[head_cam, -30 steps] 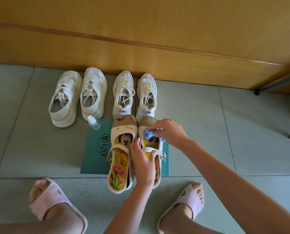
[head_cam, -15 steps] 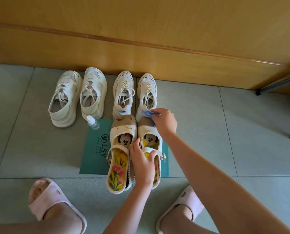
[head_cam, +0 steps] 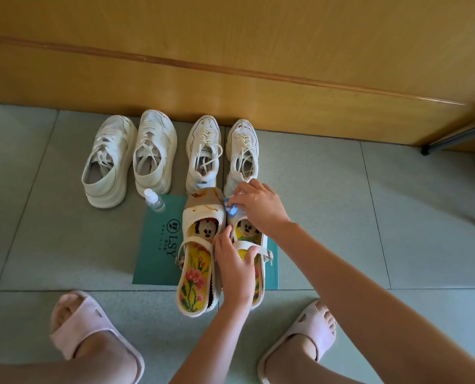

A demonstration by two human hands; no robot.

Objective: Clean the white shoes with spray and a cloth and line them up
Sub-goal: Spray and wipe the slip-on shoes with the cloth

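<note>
Cloth (head_cam: 231, 208): mostly hidden under your right hand (head_cam: 261, 207). Held strap shoe (head_cam: 247, 230): toe covered by that hand. Mat (head_cam: 158, 245): small print under logo unreadable.

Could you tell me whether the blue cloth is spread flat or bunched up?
Bunched up: the right hand pinches the cloth as a small wad against a sandal toe.

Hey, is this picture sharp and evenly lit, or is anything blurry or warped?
Head view: soft even light, darker corners; the wooden panel's groove bows from the wide lens; sneakers sharp, blue cloth in the right hand slightly smeared.
</note>
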